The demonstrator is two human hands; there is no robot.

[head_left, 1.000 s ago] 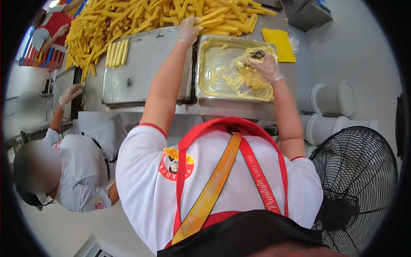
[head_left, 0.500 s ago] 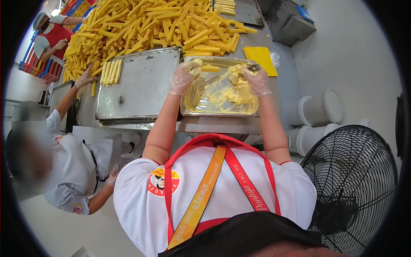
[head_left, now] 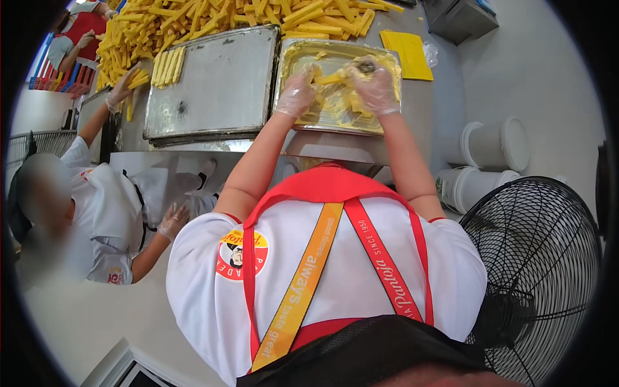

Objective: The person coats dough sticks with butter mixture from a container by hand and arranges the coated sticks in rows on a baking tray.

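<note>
Over a metal tray (head_left: pixel 335 124) smeared with pale yellow cream, my left hand (head_left: pixel 298 92) in a clear glove is closed on one end of a yellow stick (head_left: pixel 331 79). My right hand (head_left: pixel 374 87), also gloved, is closed round a dark-ended tool (head_left: pixel 366 66) at the stick's other end; most of the tool is hidden. Cream coats the fingers of both hands. Left of the tray lies a flat baking sheet (head_left: pixel 213 90) with several coated sticks (head_left: pixel 168 66) in a row at its upper left corner.
A large pile of yellow sticks (head_left: pixel 213 14) lies behind the trays. A yellow sheet (head_left: pixel 407 55) is at the right. One co-worker (head_left: pixel 106 200) stands at the left, another (head_left: pixel 80 32) at the far left. White buckets (head_left: pixel 496 143) and a black fan (head_left: pixel 535 271) are on the right.
My left hand has moved from the pile to the cream tray with a yellow stick. My right hand has shifted left within the tray. The nearby co-worker's hand has moved up to the pile.
</note>
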